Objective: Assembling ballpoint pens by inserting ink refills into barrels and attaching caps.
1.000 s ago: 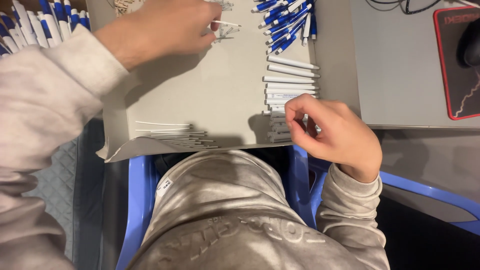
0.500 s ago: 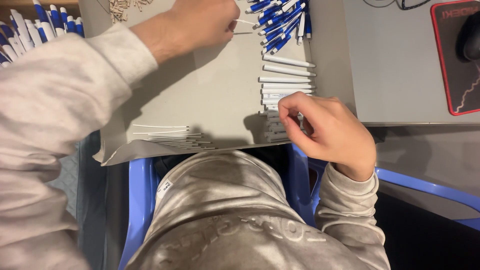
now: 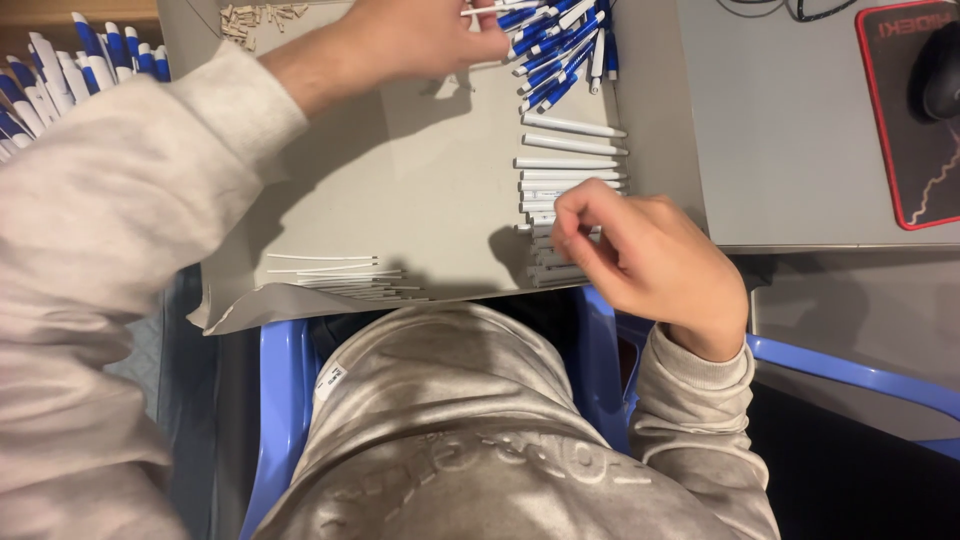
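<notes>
Carefully, the right hand (image 3: 650,265) pinches one white pen barrel (image 3: 570,125) from the row, while the left hand (image 3: 420,40) grips a thin refill (image 3: 490,10) near the blue-and-white pens (image 3: 560,50).

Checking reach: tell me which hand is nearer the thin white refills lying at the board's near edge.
Right. The right hand sits just right of the thin white refills; the left hand is up at the board's far edge.

Warm indoor light, soft shadows under both arms, slight motion blur

white tubes (image 3: 570,165) right of thin rods (image 3: 340,278)
</notes>
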